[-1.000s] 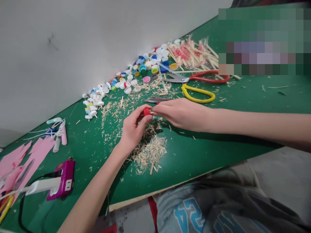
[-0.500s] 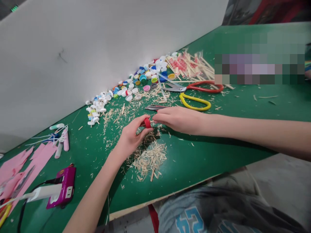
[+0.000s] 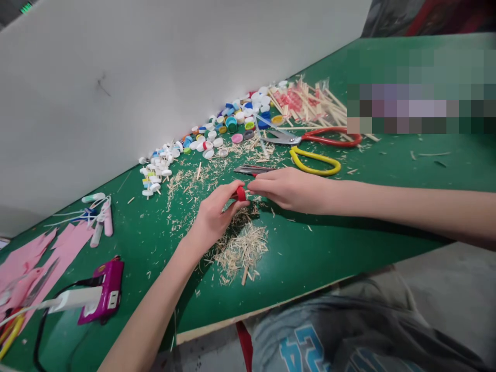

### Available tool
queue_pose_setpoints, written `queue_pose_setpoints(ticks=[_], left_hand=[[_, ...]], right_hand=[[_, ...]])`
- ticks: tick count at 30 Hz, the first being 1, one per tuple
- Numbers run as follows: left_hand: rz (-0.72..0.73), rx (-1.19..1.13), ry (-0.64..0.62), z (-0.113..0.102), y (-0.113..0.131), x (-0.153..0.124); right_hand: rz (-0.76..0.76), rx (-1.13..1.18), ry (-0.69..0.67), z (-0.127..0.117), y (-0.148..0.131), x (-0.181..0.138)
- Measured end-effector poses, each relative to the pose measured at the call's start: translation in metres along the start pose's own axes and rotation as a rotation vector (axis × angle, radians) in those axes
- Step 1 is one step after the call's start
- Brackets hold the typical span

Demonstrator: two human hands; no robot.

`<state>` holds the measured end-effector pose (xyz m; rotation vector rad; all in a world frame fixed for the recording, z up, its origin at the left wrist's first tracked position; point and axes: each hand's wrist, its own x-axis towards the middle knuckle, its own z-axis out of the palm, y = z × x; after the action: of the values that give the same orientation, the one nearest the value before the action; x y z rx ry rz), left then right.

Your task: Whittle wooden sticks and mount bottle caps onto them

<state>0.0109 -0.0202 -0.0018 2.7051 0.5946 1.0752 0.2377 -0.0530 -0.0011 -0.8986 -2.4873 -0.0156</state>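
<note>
My left hand (image 3: 213,214) pinches a small red bottle cap (image 3: 241,194) between thumb and fingers, just above the green table (image 3: 329,253). My right hand (image 3: 289,187) meets it from the right, its fingertips closed against the cap; what they grip there is hidden. A pile of wood shavings (image 3: 240,248) lies directly under both hands. A dark cutter (image 3: 253,169) rests on the table just behind my right hand.
Scissors with red and yellow handles (image 3: 313,147) lie behind. Many bottle caps (image 3: 217,135) line the white wall, with caps on sticks (image 3: 155,170) to their left and wooden sticks (image 3: 306,101) at the back. A magenta glue gun (image 3: 103,289) and pink paper (image 3: 34,258) sit left.
Both hands stay joined on the red cap, which has turned slightly between the fingers. The view has shifted a little; nothing else on the table has moved.
</note>
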Motion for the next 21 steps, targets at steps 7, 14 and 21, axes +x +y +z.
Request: queue_pose_setpoints(ticks=[7, 14, 21], left_hand=[[-0.042, -0.005, -0.005, 0.001, 0.001, -0.002], [-0.324, -0.167, -0.048, 0.006, 0.007, 0.003], [-0.615, -0.228, 0.094, -0.005, -0.012, 0.001]], right_hand=[[0.049, -0.072, -0.110, -0.006, -0.004, 0.001], [0.009, -0.141, -0.109, -0.004, 0.008, 0.008], [0.311, -0.389, 0.115, -0.047, 0.037, 0.004]])
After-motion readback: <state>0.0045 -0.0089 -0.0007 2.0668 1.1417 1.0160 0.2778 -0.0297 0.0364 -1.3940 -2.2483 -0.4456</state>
